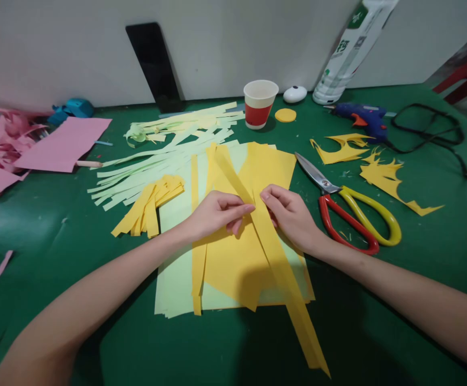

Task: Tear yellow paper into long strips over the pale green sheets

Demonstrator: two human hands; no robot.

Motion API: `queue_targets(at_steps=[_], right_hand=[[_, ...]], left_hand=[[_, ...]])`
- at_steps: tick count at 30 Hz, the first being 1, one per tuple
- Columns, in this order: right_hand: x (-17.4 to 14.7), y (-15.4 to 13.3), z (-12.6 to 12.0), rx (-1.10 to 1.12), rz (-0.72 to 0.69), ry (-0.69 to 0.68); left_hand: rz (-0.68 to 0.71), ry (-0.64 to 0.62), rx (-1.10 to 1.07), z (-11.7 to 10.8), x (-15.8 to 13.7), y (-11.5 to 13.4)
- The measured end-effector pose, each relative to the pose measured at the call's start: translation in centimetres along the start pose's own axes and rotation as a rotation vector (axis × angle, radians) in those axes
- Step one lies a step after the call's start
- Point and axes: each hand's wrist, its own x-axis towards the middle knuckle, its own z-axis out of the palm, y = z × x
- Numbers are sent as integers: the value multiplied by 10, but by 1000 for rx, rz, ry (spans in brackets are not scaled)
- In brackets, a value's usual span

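A long yellow paper strip (293, 292) runs slantwise between my hands, its lower end reaching past the paper stack. My left hand (219, 214) pinches the strip's left edge near the middle. Across from it, my right hand (291, 217) is closed on the right edge with thumb and fingers; some of its fingertips are hidden behind the paper. Beneath both hands lie yellow sheets (229, 268) on top of light green sheets (172, 284). A narrow yellow strip (196, 252) lies left of them. Scissors (330, 187) with red and yellow handles rest beside my right hand.
Folded yellow strips (148, 206) and fringed green paper (136, 171) lie left of the stack. A paper cup (259, 107), a black phone (155, 67) and a plastic bottle (338, 69) stand behind. Yellow scraps (341, 150), a corded glue gun (362, 118) and pink paper (64, 145) are around.
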Motion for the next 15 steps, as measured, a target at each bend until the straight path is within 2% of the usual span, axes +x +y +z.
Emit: queue_targets(at_steps=[4,9,15], right_hand=[[0,-1,-1,-9,-8,-45],[-1,-2,-2,-33,-26,-68],[-3,-3,-2,-77,-44,-93]], left_hand=[[-7,61,-5,0,0,-1],[3,-14,14,1,0,-2],[7,-4,28,0,-1,-5]])
